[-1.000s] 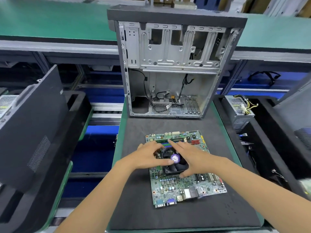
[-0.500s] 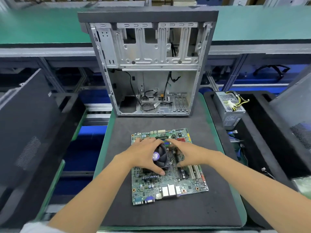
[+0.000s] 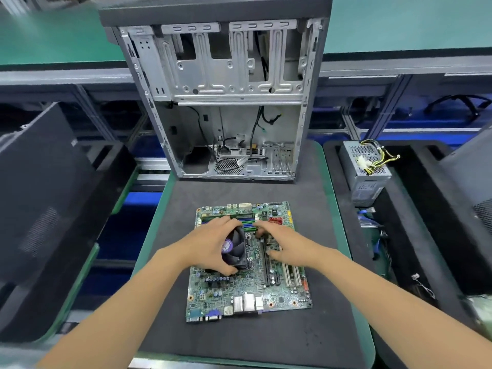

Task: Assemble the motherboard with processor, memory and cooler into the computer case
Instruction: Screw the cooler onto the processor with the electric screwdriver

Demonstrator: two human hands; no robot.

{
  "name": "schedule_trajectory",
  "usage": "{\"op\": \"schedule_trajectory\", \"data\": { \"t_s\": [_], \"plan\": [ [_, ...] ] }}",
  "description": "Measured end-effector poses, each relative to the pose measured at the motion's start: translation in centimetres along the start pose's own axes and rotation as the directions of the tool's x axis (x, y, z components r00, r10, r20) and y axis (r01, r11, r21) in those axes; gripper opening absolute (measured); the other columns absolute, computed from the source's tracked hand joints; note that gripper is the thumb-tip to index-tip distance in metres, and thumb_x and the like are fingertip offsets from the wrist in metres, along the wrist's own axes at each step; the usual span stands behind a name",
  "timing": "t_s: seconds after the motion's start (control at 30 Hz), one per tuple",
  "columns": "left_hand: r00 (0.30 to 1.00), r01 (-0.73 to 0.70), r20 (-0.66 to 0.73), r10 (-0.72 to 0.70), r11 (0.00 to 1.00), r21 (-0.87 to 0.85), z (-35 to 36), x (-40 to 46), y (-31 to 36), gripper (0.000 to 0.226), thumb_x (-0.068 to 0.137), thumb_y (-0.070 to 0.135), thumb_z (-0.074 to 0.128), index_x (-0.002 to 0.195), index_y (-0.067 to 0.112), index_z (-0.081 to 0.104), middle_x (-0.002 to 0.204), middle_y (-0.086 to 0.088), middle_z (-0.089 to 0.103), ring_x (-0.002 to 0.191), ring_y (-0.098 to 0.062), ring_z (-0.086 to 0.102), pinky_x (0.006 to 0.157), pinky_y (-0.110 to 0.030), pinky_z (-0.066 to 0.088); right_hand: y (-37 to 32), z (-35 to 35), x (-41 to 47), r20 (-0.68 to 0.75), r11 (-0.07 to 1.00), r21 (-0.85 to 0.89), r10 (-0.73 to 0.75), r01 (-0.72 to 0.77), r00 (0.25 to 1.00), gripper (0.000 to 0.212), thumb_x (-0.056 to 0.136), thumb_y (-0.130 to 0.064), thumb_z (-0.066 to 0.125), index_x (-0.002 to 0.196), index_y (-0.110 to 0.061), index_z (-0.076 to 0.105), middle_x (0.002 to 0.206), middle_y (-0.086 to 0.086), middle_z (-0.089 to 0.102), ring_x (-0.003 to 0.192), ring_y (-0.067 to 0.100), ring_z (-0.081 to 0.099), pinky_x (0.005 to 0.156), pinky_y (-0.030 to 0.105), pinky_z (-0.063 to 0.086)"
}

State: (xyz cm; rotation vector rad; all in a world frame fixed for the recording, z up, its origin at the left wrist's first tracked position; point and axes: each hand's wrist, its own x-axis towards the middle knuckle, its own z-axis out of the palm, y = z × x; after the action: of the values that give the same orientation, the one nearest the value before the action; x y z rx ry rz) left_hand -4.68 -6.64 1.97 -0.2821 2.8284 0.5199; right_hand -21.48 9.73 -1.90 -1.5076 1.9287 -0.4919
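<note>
Head view shows the green motherboard (image 3: 249, 265) lying flat on a dark mat (image 3: 247, 339) on the desk (image 3: 366, 328). It sits near the person, with its plugs on the near edge. The computer case (image 3: 223, 99) stands open just behind the mat's far end, apart from the board. Inside the case there are only loose black wires and bare metal. No board is in it yet.

The black cooler (image 3: 235, 249) with its round fan already sits on the board. The left hand (image 3: 210, 246) is curled around the cooler, with fingers over its far side and the thumb at its near side, so it grips it. Green and blue memory slots (image 3: 247, 223) show at the far edge of the board, and a stick looks to be in one of them. The processor cannot be seen; it may be under the cooler.

The right hand (image 3: 286, 249) lies on the board just right of the cooler. Its fingers are spread and fairly straight, touching the board, so it is open and holds nothing.

A grey power box (image 3: 366, 174) with yellow wires sits in a black tray on the right. A black case panel (image 3: 40, 195) leans on the left.

I think the board is mostly built up. What is left is to lift it and put it into the case.
</note>
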Motion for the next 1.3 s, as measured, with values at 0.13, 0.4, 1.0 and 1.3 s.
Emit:
{"op": "schedule_trajectory", "data": {
  "t_s": [0.13,0.4,1.0,1.3],
  "plan": [
    [0.999,0.026,0.037,-0.027,1.0,0.016,-0.1,0.3,0.2,0.088,0.057,0.055,0.077,0.128,0.024,0.034,0.109,0.004,0.042,0.102,-0.015,0.042,0.087,-0.038,0.045,0.1,0.0,0.0,-0.003,1.0,-0.008,-0.021,0.021,1.0,0.068,0.09,-0.012,0.058,0.147,-0.027,0.024,0.135,-0.007,0.047,0.122,0.011,0.046,0.104,0.026,0.035],
    [0.987,0.076,0.123,-0.099,0.98,0.183,-0.1,0.6,0.8,0.09,0.064,0.06,0.072,0.131,0.02,0.028,0.118,0.003,0.035,0.113,-0.019,0.037,0.09,-0.042,0.038,-0.9,-0.5,0.2,0.006,0.999,-0.053,-0.01,0.01,1.0,0.058,0.092,-0.003,0.049,0.144,-0.02,0.03,0.131,-0.001,0.049,0.118,0.014,0.048,0.1,0.028,0.04],
    [0.969,0.146,-0.141,-0.205,0.927,-0.346,-7.3,-13.9,0.6,0.028,0.093,0.034,0.059,0.108,0.011,0.066,0.105,-0.003,0.069,0.101,-0.019,0.062,0.091,-0.042,0.047,-21.7,-0.9,1.5,-0.041,0.799,-0.585,-0.198,0.137,0.979,0.017,0.087,-0.014,0.05,0.098,-0.017,0.063,0.099,0.009,0.063,0.092,0.031,0.061,0.066,0.032,0.042],
    [0.825,0.336,-0.101,-0.556,0.626,-0.704,3.2,-32.3,-9.1,0.018,0.095,0.027,0.057,0.103,0.015,0.069,0.093,0.0,0.072,0.085,-0.011,0.066,0.08,-0.03,0.054,-31.2,15.2,5.7,0.234,0.861,-0.36,-0.291,0.36,0.928,0.026,0.091,-0.016,0.044,0.109,-0.017,0.062,0.105,0.007,0.063,0.091,0.031,0.058,0.069,0.035,0.049]
  ]
}}
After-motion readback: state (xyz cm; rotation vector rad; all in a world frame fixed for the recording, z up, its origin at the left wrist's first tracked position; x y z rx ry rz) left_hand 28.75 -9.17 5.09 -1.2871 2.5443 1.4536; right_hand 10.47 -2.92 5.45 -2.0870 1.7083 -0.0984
